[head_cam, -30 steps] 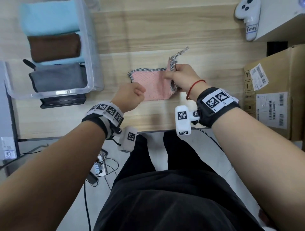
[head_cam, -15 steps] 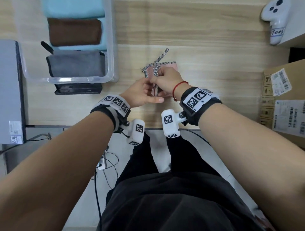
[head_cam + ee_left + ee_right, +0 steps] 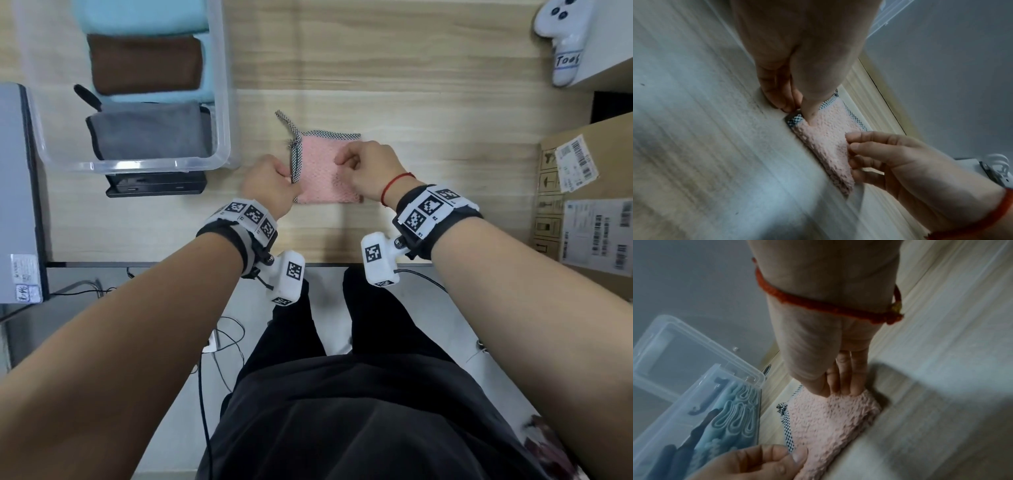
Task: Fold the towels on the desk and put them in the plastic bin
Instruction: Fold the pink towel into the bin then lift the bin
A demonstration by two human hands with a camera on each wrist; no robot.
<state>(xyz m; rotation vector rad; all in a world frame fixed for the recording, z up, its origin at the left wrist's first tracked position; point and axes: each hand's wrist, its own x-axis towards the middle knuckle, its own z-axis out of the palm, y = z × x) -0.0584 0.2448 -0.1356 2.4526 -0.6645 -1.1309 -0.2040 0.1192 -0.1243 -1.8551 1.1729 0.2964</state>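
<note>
Wooden tabletop: one pink towel pinched by left hand and right hand; plastic bin at its left edge holds four folded towels

Worktop: pale wood-grain boards, seam lines running left to right, dark strip along near edge. Floor below near edge: light grey, smooth. Cables trail across floor under near-left part. Grey cabinet at left edge, stickers low on its front. Cardboard box with shipping labels at right edge. White shelf at far-right corner. Light even, soft shadows.
</note>
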